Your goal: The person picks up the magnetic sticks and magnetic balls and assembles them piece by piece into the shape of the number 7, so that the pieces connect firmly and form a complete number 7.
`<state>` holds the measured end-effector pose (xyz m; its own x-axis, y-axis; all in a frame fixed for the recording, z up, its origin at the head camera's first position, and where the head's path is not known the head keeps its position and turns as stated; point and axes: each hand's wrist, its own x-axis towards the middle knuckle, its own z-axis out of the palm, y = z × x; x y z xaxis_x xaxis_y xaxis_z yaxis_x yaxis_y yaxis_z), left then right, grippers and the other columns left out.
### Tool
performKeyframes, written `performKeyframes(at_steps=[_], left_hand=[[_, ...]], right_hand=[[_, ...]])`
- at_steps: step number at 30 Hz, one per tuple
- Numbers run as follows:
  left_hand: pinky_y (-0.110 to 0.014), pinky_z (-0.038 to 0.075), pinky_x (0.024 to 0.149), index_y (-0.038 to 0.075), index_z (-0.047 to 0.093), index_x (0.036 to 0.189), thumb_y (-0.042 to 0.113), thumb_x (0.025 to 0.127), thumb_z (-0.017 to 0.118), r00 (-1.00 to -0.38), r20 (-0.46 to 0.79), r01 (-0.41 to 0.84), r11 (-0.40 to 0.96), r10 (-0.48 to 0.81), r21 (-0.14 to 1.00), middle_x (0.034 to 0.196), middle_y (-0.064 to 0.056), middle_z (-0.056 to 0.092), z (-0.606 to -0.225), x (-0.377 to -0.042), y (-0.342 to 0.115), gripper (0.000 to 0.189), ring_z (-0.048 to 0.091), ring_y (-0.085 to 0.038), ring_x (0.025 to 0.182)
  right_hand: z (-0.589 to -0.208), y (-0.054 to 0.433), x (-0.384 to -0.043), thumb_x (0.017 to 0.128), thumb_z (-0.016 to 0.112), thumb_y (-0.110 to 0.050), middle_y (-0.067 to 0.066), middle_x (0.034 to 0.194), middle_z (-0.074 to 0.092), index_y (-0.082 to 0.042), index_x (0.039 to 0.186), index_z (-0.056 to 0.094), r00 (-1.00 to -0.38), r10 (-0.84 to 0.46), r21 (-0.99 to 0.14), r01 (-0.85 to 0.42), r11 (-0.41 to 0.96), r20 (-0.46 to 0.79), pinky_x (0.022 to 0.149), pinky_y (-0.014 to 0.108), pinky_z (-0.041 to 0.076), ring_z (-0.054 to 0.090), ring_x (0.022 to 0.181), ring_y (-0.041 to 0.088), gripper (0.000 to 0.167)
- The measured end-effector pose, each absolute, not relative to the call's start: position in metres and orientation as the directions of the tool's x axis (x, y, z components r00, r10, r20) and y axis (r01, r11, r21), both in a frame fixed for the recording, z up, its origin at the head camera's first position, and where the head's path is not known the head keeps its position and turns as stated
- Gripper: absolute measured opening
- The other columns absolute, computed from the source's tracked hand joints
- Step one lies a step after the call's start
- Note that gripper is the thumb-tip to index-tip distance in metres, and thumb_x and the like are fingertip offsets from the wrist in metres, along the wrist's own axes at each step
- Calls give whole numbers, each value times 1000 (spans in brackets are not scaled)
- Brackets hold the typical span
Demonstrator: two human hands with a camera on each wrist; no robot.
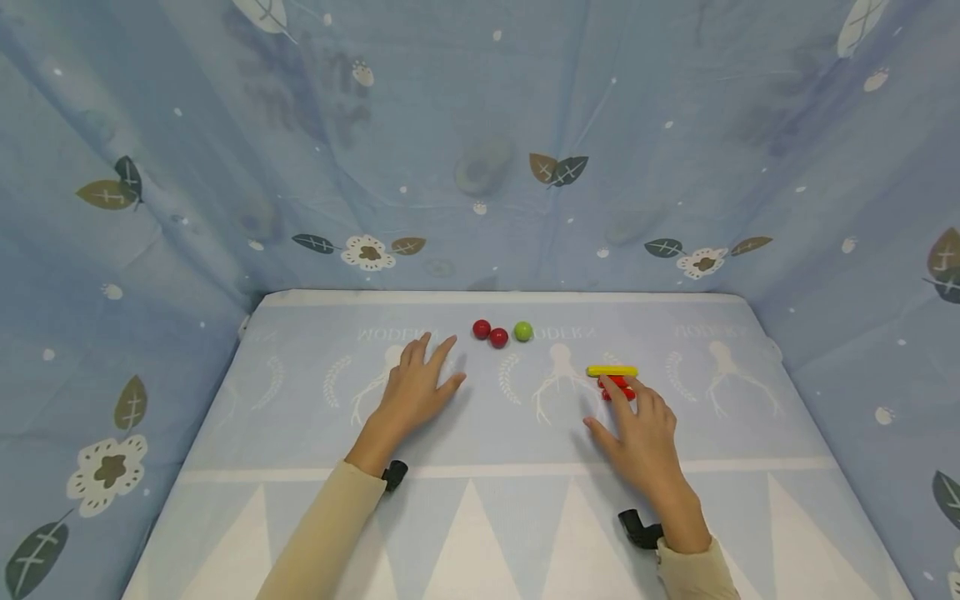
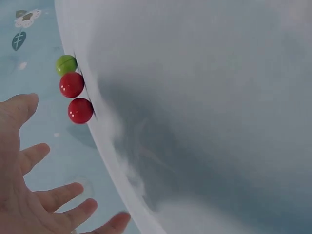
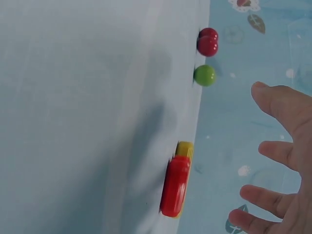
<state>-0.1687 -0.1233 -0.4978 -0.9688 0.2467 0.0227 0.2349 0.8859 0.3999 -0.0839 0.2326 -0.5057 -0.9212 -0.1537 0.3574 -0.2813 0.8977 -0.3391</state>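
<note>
Two red balls, one on the left [image 1: 482, 329] and one on the right [image 1: 498, 337], sit by a green ball [image 1: 523, 332] toward the back of the table. My left hand [image 1: 420, 385] hovers left of them, fingers spread, holding nothing. On the right lie a yellow stick [image 1: 612, 371] and red pieces [image 1: 619, 394] just in front of it, partly hidden by fingers in the head view. Over these my right hand [image 1: 643, 433] is spread with fingers extended. In the right wrist view its fingers stand apart from the red piece [image 3: 176, 186].
A pale patterned cloth covers the table [image 1: 480, 433]. Blue printed curtains [image 1: 480, 167] hang behind it and on both sides. Each wrist carries a black device, one at the left wrist [image 1: 395, 475] and one at the right wrist [image 1: 640, 530].
</note>
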Motion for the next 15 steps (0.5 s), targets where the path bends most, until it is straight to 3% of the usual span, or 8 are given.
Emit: performKeyframes(at_steps=[6, 15], left_hand=[[-62, 34, 104, 27, 31, 157, 51, 100, 54, -973, -12, 198, 856, 232, 478, 159, -19, 24, -499, -188, -117, 66, 24, -41, 144], [-57, 36, 105, 23, 36, 155, 44, 102, 55, -974, -14, 175, 785, 227, 594, 151, -19, 36, -505, -218, -106, 61, 35, -38, 137]], right_hand=[[-506, 243, -89, 87, 79, -29, 29, 142, 38, -9, 142, 51, -945, -100, -414, -229, 881, 311, 91, 71, 27, 36, 126, 53, 65], [-517, 265, -104, 91, 75, -12, 30, 135, 43, -4, 135, 58, -973, -29, -653, -175, 736, 229, 91, 69, 30, 36, 123, 52, 48]])
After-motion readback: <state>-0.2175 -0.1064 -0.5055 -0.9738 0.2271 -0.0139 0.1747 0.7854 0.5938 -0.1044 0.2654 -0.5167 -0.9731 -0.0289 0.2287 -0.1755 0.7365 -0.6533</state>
